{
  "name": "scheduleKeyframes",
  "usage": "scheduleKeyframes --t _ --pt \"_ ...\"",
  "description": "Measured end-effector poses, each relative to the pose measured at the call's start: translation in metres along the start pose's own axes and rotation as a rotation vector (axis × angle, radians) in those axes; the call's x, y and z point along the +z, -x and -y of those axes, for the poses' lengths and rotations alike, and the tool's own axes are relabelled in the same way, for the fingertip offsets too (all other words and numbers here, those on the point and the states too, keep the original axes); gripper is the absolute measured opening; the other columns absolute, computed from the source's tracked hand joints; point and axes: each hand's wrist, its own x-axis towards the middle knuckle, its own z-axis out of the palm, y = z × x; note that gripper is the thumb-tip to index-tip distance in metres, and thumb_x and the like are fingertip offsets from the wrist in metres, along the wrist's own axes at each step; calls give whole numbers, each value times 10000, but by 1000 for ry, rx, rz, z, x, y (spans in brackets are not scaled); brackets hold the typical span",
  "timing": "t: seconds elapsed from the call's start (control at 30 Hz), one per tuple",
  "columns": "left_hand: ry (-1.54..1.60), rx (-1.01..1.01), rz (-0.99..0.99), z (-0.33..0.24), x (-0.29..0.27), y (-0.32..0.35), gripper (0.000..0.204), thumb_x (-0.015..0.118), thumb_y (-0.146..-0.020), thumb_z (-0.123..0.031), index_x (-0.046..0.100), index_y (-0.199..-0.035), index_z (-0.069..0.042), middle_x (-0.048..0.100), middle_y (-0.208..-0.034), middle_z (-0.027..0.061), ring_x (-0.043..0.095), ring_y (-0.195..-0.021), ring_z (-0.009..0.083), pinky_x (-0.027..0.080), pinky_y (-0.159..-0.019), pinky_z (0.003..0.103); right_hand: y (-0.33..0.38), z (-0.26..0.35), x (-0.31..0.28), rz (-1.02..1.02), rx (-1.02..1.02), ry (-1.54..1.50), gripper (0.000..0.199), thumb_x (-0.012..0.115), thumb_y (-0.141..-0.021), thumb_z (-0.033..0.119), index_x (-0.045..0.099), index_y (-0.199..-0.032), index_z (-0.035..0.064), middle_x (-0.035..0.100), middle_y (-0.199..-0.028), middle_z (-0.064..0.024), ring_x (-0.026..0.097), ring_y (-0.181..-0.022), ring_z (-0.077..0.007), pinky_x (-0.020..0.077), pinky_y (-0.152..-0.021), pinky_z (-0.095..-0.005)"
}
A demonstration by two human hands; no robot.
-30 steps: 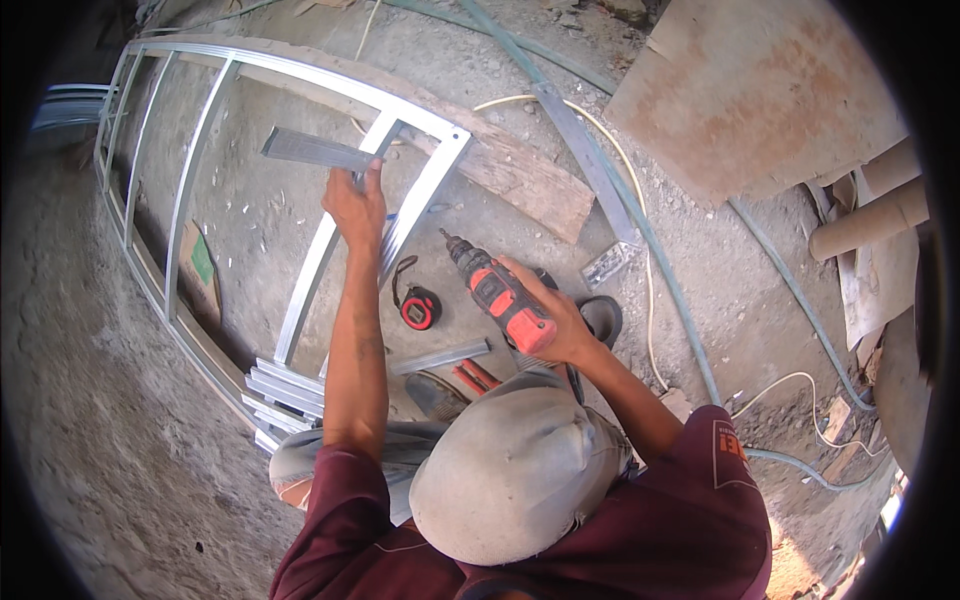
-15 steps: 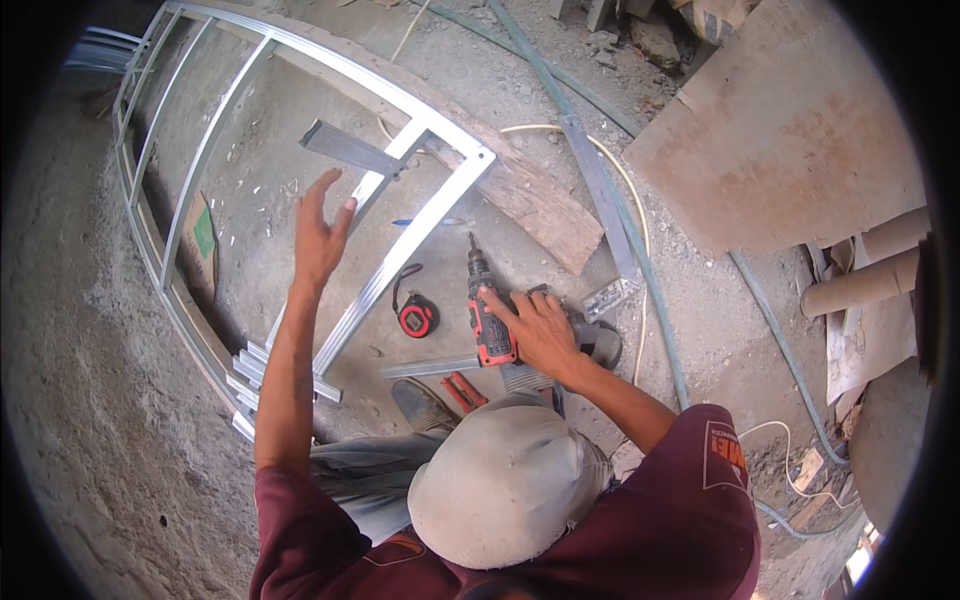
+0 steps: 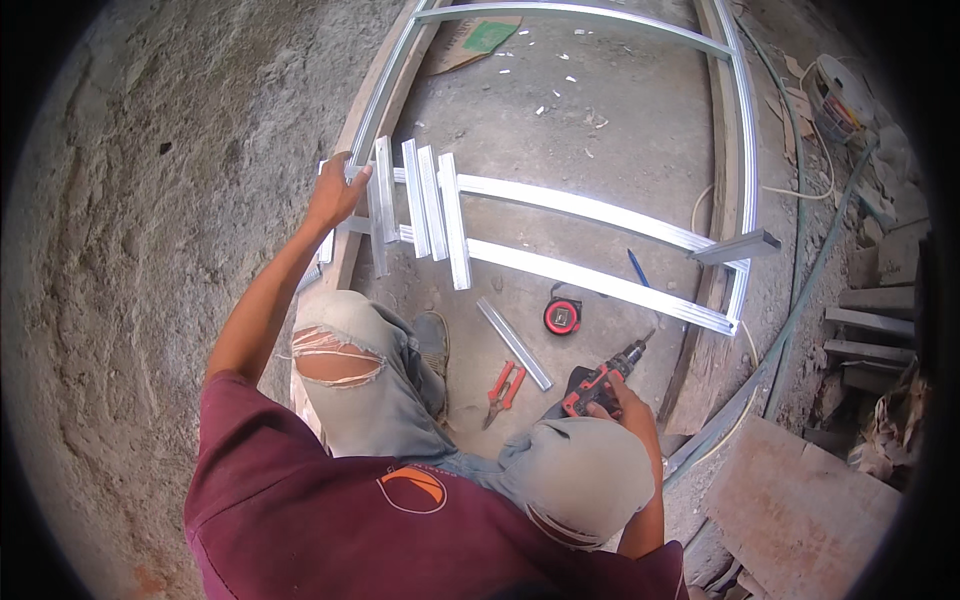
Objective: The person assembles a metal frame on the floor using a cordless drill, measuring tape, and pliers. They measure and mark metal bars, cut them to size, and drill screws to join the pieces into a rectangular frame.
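At the left corner of a silver metal frame [image 3: 590, 270], my left hand [image 3: 338, 195] has its thumb and fingers closed round a short metal channel [image 3: 380, 215]. Several other short metal channels [image 3: 430, 200] lie beside it across the frame's two near bars. My right hand [image 3: 622, 400] grips a red and black cordless drill [image 3: 596, 390] by my right knee, its bit toward the frame's right corner. Between my feet and the frame lie a red tape measure [image 3: 562, 317], a loose channel piece [image 3: 514, 343] and red-handled snips [image 3: 503, 394].
Wooden planks [image 3: 700, 370] run under the frame's sides. A short channel offcut [image 3: 738, 247] sits across its right corner, and a blue pen [image 3: 637, 268] lies on the floor. To the right are hoses [image 3: 800, 280], a bucket [image 3: 838, 98] and a board [image 3: 790, 500].
My view has turned left. My left hand, open before, has moved to the short channels and closed on one. My right hand keeps the drill, now nearer my right knee.
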Motion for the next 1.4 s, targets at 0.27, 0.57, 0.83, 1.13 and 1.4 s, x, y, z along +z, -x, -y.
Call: scheduleKeyframes --t 0.27,0.57,0.83,1.13,1.4 --pt "358 -359 208 6 74 28 1120 528 -861 -777 307 -1492 121 499 -1410 372 516 -1336 435 375 -1142 469 -206 203 19 184 -297 -27 835 652 -937 521 456 -1427 -126 535 -1397 -335 539 -1316 -399 432 -1088 -432" --pt "996 -349 105 20 40 54 1285 907 -674 -483 157 -1579 34 380 -1504 355 423 -1408 413 372 -1154 411 -224 306 159 454 -347 -279 636 533 -903 88 353 -1503 -18 568 -1358 -257 571 -1239 -338 435 -1044 -409" --pt "1796 -440 94 72 36 81 1010 903 -737 -343 332 -1481 33 520 -1329 202 564 -1200 263 504 -993 396 -197 334 198 480 -628 158 749 551 -912 68 211 -1580 48 318 -1596 -260 355 -1460 -403 286 -1215 -436" --pt "1307 -354 260 71 50 119 745 854 -745 -280 504 -1329 24 637 -1130 124 646 -1024 235 506 -928 368 -170 249 97 -160 -503 639 714 760 -871 271 423 -1457 39 574 -1174 -226 564 -1035 -389 470 -921 -476" --pt "901 -249 268 51 31 150 721 838 -742 -252 520 -1335 7 652 -1201 189 645 -1097 297 484 -962 390 -185 165 105 -314 -1050 760 471 768 -836 226 633 -1286 197 606 -1166 -79 587 -1026 -266 448 -782 -381"
